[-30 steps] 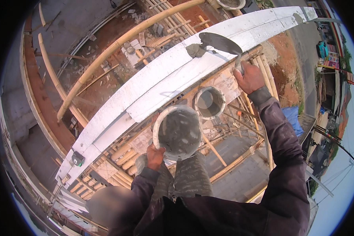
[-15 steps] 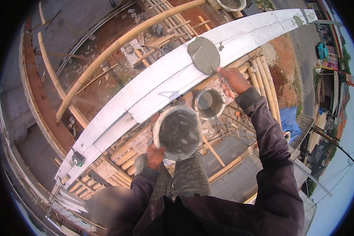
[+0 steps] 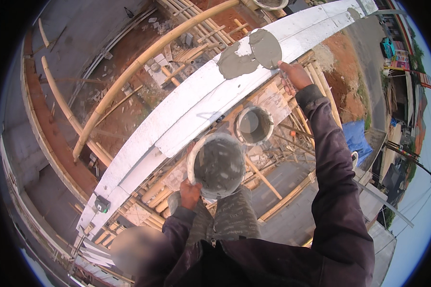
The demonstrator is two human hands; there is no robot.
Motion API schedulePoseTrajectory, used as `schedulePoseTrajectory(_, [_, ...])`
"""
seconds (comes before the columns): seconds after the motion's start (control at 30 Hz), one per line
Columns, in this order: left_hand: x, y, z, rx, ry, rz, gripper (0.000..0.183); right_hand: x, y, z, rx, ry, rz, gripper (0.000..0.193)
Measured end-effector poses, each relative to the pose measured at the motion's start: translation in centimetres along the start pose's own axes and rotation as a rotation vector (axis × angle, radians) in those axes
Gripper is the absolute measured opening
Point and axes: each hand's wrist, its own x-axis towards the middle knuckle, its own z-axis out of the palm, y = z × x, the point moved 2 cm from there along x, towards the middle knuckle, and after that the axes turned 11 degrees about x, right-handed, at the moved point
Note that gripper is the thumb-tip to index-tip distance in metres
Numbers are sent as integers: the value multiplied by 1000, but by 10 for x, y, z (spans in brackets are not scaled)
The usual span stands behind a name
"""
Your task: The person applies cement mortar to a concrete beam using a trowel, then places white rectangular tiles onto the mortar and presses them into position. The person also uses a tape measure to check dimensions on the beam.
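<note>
My right hand (image 3: 296, 76) is closed round the handle of a trowel (image 3: 266, 49) whose broad blade is coated in grey mortar. The blade lies over the top of a long white block wall (image 3: 187, 112). Directly left of it, a wet mortar patch (image 3: 235, 65) clings to the wall, with a bit of white showing between the two. Down by my legs, my left hand (image 3: 190, 193) grips the rim of a bucket (image 3: 193, 160). Grey mortar (image 3: 219, 167) sits inside that bucket.
Another bucket (image 3: 255, 125) stands just beyond the held one. A tape measure (image 3: 101, 204) rests on the wall's left end. Bamboo poles (image 3: 143, 57) cross beyond the wall, above rubble. A person's blurred head (image 3: 139, 251) is at lower left. A blue tarp (image 3: 357, 141) hangs at right.
The trowel has moved right and away along the wall, leaving a mortar patch on its left. My left hand still holds the bucket.
</note>
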Motion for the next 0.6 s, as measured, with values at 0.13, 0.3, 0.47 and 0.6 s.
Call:
schedulePoseTrajectory(0.13, [-2, 1, 1, -82, -22, -9, 13, -14, -9, -10, 18, 160, -97, 45])
schedulePoseTrajectory(0.3, [-8, 8, 1, -47, -22, -24, 20, -57, 1, 24, -57, -51, -68, 44])
schedulePoseTrajectory(0.47, [-11, 13, 2, -81, -48, -12, 30, -68, 6, 64, 37, -181, 20, 42])
schedulePoseTrajectory(0.6, [-12, 12, 2, -69, -33, -27, 35, -67, 13, 83, 191, -202, 131, 40])
